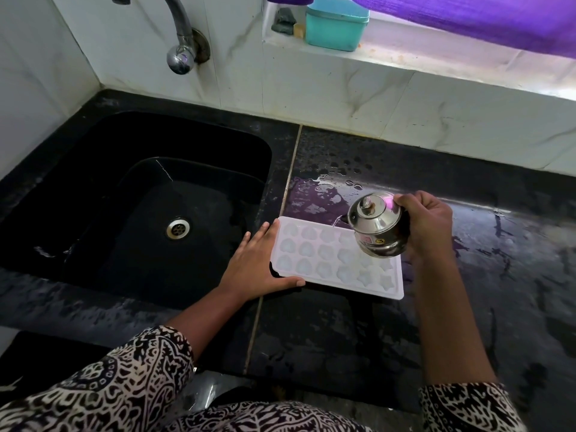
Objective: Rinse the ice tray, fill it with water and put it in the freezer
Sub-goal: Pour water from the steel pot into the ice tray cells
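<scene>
1. Presently, the left hand [258, 263] lies flat on the black stone desk [343, 332]. Its fingers [265, 235] are straight and set against the short end of the white ice tray [324, 260], and the thumb runs along the tray's near edge. It grips nothing.
2. The right hand [427, 226] has its fingers [405, 199] curled round a small lidded steel pot [378, 226]. The pot is held tilted above the end of the tray farthest from the left fingers.
3. A thin stream of water [336, 222] leaves the spout on the side facing the left fingers and falls toward the tray's far row.
4. The ice tray lies flat on the desk between the two sets of fingers, touching the left ones and passing beneath the pot. Its cells are heart- and star-shaped. How full they are cannot be told.
5. Just beyond the right fingers, a puddle [327, 188] wets the desk.
6. Outward of the left fingers sits a black sink [93, 169] with a steel drain [177, 228]. A tap [180, 32] is fixed to the tiled wall beyond.
7. Well beyond both sets of fingers, a teal box [335, 26] stands on the ledge [389, 60].
</scene>
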Motion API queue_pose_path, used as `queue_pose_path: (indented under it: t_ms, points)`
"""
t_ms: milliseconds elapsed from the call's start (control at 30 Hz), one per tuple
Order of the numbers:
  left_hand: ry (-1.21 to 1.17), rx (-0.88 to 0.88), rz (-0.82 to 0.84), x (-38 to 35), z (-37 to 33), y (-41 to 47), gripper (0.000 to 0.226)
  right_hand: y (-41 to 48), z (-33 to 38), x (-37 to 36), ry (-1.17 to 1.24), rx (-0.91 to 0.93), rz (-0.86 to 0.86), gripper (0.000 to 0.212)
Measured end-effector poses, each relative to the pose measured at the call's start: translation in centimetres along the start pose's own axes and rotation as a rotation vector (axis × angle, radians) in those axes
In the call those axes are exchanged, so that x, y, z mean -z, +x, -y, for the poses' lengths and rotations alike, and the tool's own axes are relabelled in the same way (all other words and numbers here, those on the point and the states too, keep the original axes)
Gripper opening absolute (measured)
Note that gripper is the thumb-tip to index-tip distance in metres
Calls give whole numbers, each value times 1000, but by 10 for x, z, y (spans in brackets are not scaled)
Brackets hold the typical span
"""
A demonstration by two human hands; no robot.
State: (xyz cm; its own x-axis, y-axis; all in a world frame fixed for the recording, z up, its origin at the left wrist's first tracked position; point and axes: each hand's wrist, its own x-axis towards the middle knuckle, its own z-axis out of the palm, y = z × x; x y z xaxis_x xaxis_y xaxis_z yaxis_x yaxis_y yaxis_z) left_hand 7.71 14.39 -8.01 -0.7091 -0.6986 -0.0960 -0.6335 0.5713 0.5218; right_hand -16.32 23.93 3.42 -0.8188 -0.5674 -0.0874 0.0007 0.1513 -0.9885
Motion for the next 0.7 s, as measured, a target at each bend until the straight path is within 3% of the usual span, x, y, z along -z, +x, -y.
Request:
queue_pose_path:
  t_ms: [700]
  points:
    - [6,-1,5,2,-2,0,133,2,-2,1,78,-45,10,25]
